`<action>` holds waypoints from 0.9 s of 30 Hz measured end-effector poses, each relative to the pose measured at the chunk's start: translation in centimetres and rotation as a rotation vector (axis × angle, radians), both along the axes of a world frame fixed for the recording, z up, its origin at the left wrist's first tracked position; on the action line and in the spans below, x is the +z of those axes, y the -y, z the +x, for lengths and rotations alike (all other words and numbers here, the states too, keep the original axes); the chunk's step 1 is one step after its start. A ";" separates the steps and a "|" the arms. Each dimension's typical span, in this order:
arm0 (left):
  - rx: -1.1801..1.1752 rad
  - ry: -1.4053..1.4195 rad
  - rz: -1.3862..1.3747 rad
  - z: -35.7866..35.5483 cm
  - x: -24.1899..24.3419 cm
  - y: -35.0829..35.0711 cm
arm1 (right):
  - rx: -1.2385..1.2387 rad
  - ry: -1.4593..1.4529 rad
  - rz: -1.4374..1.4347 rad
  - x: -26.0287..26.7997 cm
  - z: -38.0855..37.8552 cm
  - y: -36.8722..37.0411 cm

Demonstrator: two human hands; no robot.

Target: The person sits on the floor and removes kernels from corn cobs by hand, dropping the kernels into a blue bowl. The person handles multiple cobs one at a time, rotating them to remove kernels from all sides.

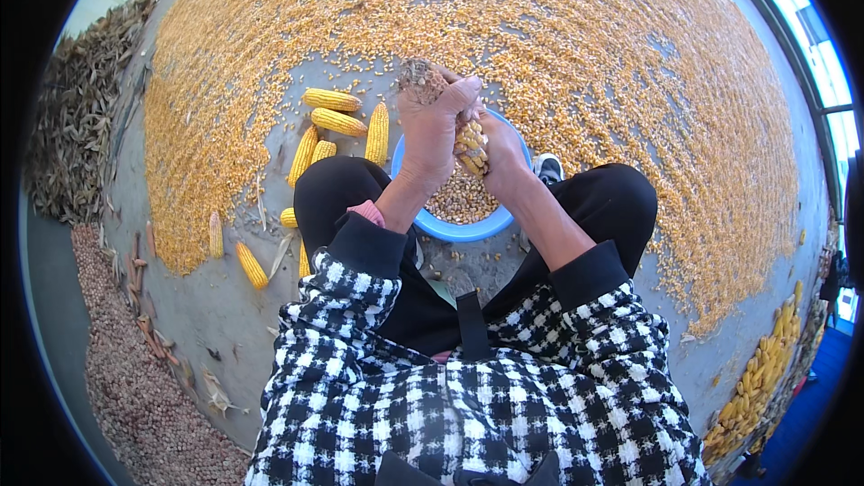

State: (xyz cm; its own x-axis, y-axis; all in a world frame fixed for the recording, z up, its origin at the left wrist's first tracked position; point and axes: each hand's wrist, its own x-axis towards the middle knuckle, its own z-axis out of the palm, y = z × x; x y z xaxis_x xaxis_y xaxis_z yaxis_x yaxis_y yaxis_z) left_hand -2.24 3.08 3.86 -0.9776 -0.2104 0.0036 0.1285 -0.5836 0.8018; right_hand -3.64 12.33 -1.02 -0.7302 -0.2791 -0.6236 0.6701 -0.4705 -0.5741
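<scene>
Over a blue plastic basin (462,233) between my knees, both hands are together around corn. My left hand (428,121) grips a reddish corn cob (422,83) with a dark, rough end. My right hand (496,138) holds a partly shelled ear of corn (471,147), its yellow kernels showing between the palms. Whether the cob and the ear are two pieces or one, I cannot tell. Loose kernels (464,199) lie in the basin under my wrists. Several yellow ears (339,122) rest on the floor left of the basin, close to my left knee.
Loose corn kernels (607,47) spread widely over the concrete floor ahead and to both sides. Dry husks (81,108) are heaped at the far left, with bare cobs (135,412) piled below. More ears (759,371) lie at the lower right. A shoe (548,167) is beside the basin.
</scene>
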 end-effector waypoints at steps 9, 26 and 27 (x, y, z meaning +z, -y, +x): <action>0.351 0.308 0.365 -2.0 -1.3 2.7 | 0.179 -0.767 0.571 1.4 -0.6 -1.3; 0.167 0.226 0.121 -1.2 -1.2 0.9 | 0.136 -0.295 0.383 1.5 -1.0 -1.7; 0.185 0.223 0.130 -1.4 -1.0 1.2 | 0.142 -0.310 0.338 1.6 -1.1 -1.8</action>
